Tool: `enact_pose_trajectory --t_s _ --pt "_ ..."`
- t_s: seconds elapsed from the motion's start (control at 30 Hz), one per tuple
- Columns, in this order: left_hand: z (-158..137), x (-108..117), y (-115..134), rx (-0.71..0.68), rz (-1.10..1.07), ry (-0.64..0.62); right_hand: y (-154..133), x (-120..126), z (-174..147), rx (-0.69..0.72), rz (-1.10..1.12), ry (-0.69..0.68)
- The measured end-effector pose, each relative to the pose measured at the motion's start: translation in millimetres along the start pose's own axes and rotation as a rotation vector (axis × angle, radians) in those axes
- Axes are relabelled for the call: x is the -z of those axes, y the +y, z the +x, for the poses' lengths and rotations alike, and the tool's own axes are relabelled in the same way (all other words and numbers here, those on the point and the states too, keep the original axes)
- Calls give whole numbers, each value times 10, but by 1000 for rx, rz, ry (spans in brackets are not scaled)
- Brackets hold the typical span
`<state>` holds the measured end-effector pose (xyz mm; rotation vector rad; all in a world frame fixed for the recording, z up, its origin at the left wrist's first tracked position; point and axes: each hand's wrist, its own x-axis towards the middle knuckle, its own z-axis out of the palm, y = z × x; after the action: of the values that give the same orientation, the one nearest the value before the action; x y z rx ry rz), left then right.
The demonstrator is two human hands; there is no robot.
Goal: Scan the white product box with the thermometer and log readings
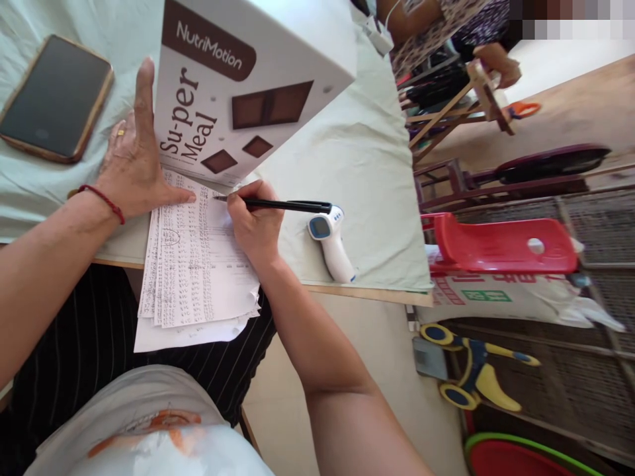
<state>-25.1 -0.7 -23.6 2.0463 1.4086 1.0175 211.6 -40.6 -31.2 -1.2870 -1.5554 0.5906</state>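
Sheets of paper (pixel 191 277) covered in handwritten columns lie stacked at the table edge, their lower ends hanging over it. My right hand (pixel 258 221) grips a black pen (pixel 297 204), its tip touching the top sheet near the written rows. Spread flat, my left hand (pixel 136 158) rests with its thumb on the paper and its fingers beside a white and brown box (pixel 208 119) marked "Su-per Meal". The box stands just beyond the sheets. Right of the pen lies a white infrared thermometer (pixel 332 241) with a small blue-rimmed screen.
A dark-screened phone (pixel 57 99) in a brown case lies at the left on the pale green tablecloth (pixel 367 152). Off the table's right side are a red plastic seat (pixel 506 244), a white sack (pixel 506 297) and a yellow and blue ride-on toy (pixel 471 370). Part of another person shows at the top.
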Motion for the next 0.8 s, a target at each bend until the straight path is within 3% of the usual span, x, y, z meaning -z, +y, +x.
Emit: enact_pose_trajectory --t_s 0.8 --pt "-1 12 -6 18 19 -4 -24 -23 -1 -40 54 36"
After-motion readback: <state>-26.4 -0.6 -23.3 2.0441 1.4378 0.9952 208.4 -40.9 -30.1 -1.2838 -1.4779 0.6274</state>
